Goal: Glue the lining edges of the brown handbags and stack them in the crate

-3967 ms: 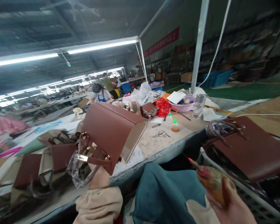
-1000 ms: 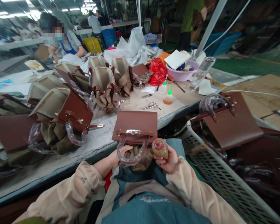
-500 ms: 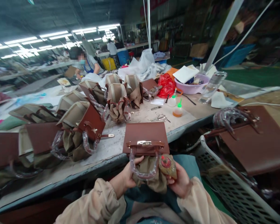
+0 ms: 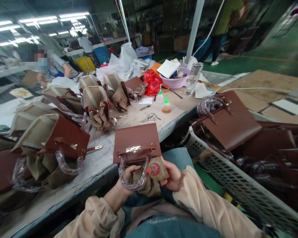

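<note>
A brown handbag [image 4: 136,136] rests partly over the table's front edge, its olive cloth lining [image 4: 151,187] hanging out towards me. My left hand [image 4: 126,181] is closed on the lining beside the plastic-wrapped handle [image 4: 125,183]. In my right hand [image 4: 174,175] is a stained squeeze bottle [image 4: 161,169] with a red tip. The bottle lies tilted, its tip pointing left near the right side of the wrapped handle. Whether the tip touches the bag I cannot tell. My left fingertips are partly hidden behind the handle and cloth.
Several similar handbags [image 4: 69,135] stand on the table to the left. Scissors [image 4: 150,117] and a green-tipped bottle [image 4: 166,107] lie beyond the bag. A purple basin [image 4: 175,82] is farther back. On the right, a plastic crate [image 4: 221,175] holds more bags.
The view has swung right, bringing more of the crate and a walking person into sight. The squeeze bottle has tipped over, its red tip turning left towards the handle.
</note>
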A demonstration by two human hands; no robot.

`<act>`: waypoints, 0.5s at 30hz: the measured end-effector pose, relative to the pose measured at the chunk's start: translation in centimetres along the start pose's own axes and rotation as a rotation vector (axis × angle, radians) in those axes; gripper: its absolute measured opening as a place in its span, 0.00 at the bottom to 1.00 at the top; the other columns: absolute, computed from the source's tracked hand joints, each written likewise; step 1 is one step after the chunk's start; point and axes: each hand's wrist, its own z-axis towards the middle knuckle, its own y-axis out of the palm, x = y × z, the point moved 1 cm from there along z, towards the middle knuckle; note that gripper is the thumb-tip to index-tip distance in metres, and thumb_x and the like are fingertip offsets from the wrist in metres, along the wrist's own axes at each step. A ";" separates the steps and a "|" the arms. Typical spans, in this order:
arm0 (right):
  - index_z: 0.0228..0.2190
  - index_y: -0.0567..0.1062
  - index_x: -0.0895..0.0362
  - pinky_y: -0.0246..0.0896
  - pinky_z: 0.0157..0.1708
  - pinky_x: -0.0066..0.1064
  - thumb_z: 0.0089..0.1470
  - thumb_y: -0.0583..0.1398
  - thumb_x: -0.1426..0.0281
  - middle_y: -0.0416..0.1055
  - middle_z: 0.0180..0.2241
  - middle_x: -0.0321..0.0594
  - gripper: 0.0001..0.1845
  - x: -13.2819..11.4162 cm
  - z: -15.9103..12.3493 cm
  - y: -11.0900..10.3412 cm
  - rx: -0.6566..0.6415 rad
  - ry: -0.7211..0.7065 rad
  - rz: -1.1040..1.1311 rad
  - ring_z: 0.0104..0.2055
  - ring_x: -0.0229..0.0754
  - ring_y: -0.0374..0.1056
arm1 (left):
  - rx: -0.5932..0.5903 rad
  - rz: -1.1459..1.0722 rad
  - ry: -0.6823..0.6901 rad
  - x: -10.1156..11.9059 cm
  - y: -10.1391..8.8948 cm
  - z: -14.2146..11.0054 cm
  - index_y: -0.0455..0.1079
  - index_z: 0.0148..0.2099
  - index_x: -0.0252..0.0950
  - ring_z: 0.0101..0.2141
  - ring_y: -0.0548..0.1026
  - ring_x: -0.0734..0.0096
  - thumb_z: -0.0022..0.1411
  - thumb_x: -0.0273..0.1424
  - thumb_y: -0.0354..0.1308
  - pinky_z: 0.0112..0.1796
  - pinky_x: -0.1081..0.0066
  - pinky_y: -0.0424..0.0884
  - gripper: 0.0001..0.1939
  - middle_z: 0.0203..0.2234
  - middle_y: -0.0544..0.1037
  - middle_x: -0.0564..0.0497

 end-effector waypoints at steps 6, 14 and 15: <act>0.36 0.75 0.60 0.36 0.10 0.17 0.53 0.63 0.51 0.74 0.25 0.39 0.24 0.2 -0.3 -0.2 -0.070 0.027 0.001 0.16 0.30 0.60 | -0.013 0.009 -0.053 -0.3 1.2 -1.1 0.74 0.43 0.27 0.33 0.79 0.63 0.62 0.35 0.57 0.44 0.67 0.74 0.15 0.31 0.81 0.43; 0.41 0.74 0.61 0.42 0.10 0.18 0.44 0.68 0.51 0.74 0.27 0.39 0.30 0.4 -0.4 0.1 -0.082 0.028 -0.090 0.20 0.34 0.66 | 0.131 0.244 0.132 -0.7 1.8 -0.8 0.68 0.24 0.36 0.23 0.74 0.68 0.56 0.31 0.57 0.34 0.72 0.73 0.09 0.17 0.75 0.51; 0.41 0.74 0.61 0.43 0.10 0.18 0.43 0.69 0.50 0.74 0.27 0.39 0.31 0.6 -0.4 0.3 -0.086 0.024 -0.106 0.20 0.34 0.66 | 0.145 0.267 0.143 -0.7 1.2 -0.6 0.67 0.23 0.37 0.22 0.73 0.69 0.54 0.31 0.57 0.32 0.72 0.73 0.09 0.16 0.74 0.52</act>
